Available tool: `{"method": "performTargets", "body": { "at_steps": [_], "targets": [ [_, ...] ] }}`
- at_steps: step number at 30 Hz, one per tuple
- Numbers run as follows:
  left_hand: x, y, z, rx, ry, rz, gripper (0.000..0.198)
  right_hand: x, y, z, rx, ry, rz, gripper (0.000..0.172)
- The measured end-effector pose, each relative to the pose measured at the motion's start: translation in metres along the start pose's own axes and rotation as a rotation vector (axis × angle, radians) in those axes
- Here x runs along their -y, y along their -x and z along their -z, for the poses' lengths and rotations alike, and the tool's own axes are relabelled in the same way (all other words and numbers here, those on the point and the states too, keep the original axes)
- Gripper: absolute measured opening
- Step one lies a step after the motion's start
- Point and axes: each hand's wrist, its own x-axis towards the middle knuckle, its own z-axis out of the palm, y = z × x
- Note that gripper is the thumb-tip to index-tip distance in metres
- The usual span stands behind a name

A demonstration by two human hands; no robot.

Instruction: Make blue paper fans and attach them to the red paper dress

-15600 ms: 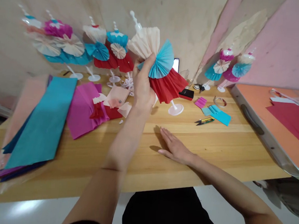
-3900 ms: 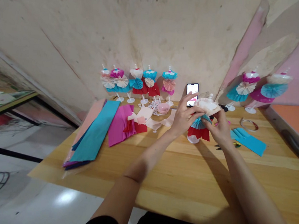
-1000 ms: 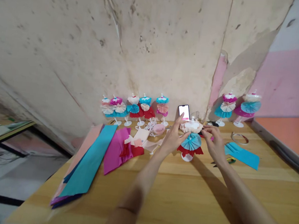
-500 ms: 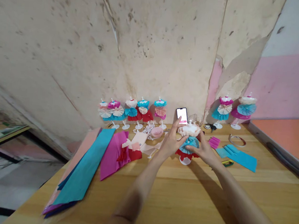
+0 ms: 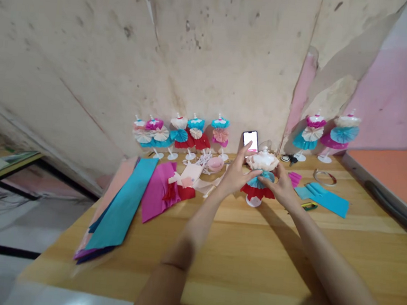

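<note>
A paper dress figure [image 5: 260, 176] stands on a white stand on the wooden table, with a cream top, a blue pleated fan and a red pleated skirt. My left hand [image 5: 235, 172] is at its left, fingers spread, with the thumb pressed against the blue fan. My right hand [image 5: 282, 185] comes in from the right, its fingertips on the same fan. The lower skirt and the white base [image 5: 253, 201] show below my hands.
A phone [image 5: 250, 141] leans on the wall behind. Several finished paper dresses [image 5: 179, 136] stand at back left, and two more [image 5: 326, 135] at right. Crepe paper sheets [image 5: 122, 202] lie left; blue paper pieces [image 5: 323, 201] and a small cutter [image 5: 308, 206] lie right.
Both hands have closed in on the blue fan from either side. The camera has tilted slightly, so the table sits a little higher in the view.
</note>
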Motion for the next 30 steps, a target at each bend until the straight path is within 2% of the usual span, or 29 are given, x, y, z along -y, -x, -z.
{"method": "performTargets", "body": {
  "at_steps": [3, 7, 11, 12, 16, 18, 23, 30],
  "targets": [
    [0.009, -0.004, 0.013, 0.089, 0.142, 0.008, 0.092, -0.004, -0.002, 0.001, -0.016, 0.004, -0.001, 0.066],
    [0.03, -0.006, 0.029, 0.112, 0.234, 0.024, 0.08, -0.008, -0.004, 0.005, -0.019, 0.017, -0.029, 0.066],
    [0.044, 0.003, 0.02, 0.286, 0.186, 0.101, 0.092, -0.004, -0.006, 0.006, -0.018, 0.018, -0.026, 0.063],
    [0.046, 0.006, 0.014, 0.288, 0.186, 0.106, 0.094, -0.002, -0.006, 0.006, -0.013, 0.024, -0.016, 0.063],
    [0.046, 0.016, -0.008, 0.076, 0.213, 0.093, 0.079, 0.003, -0.005, 0.002, 0.015, 0.059, 0.001, 0.063],
    [0.046, 0.019, -0.012, 0.017, 0.2, 0.097, 0.067, 0.003, -0.004, 0.001, 0.022, 0.062, 0.001, 0.063],
    [0.046, 0.017, -0.009, 0.006, 0.113, 0.091, 0.049, -0.001, -0.002, 0.001, 0.015, 0.088, 0.015, 0.06],
    [0.052, 0.014, -0.003, 0.01, 0.054, 0.074, 0.045, 0.0, -0.003, 0.009, 0.099, 0.119, 0.008, 0.052]
  ]
}}
